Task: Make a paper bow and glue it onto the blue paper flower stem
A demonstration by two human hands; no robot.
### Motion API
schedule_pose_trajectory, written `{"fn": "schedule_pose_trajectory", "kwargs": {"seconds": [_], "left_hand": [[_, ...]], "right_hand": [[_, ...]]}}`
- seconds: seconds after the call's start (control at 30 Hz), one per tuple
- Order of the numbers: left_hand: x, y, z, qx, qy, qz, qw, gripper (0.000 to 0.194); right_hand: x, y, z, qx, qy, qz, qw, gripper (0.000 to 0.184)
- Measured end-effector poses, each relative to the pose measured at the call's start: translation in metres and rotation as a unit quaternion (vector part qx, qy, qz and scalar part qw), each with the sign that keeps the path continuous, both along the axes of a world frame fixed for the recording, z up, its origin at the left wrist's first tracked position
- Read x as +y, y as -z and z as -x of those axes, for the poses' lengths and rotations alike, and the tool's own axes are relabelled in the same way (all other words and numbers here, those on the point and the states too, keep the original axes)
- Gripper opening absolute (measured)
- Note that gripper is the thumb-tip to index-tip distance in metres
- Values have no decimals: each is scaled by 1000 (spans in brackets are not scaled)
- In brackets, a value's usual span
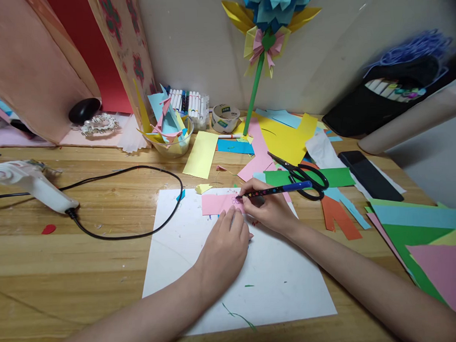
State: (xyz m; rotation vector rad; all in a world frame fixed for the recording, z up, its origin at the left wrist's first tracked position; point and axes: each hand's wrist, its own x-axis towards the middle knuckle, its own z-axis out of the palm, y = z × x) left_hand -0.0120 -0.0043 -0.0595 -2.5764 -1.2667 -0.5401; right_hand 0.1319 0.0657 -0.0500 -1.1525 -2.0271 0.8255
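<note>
A strip of pink paper point(216, 204) lies on a large white sheet point(278, 284). The fingers of my left hand point(225, 241) rest flat on the strip's lower edge and the sheet. Gripped in my right hand point(265, 207) is a black pen point(268, 191) with coloured spots and a blue end. Its tip meets the pink paper beside a small purple flower-like drawing point(235, 201). Black-handled scissors point(306, 180) lie just beyond my right hand, on a green paper strip point(337, 176).
A white glue gun point(32, 184) with a looping black cable sits left. Behind stand a bowl of paper scraps point(174, 145), markers point(189, 102), a tape roll point(225, 118) and a blue paper flower point(277, 7). A phone point(369, 175) and stacked coloured paper point(444, 267) lie right.
</note>
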Motion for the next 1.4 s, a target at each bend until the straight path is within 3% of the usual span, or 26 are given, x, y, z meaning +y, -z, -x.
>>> {"fn": "schedule_pose_trajectory", "kwargs": {"seconds": [1.07, 1.27, 1.4], "left_hand": [[0, -3, 0, -4, 1, 5, 1000, 21], [1, -2, 0, -7, 11, 2, 1000, 22], [1, 0, -1, -14, 9, 8, 1000, 21]], "right_hand": [[1, -2, 0, 1, 20, -21, 1000, 12], [3, -3, -1, 77, 30, 20, 996, 8], [4, -2, -2, 79, 16, 38, 996, 6]]}}
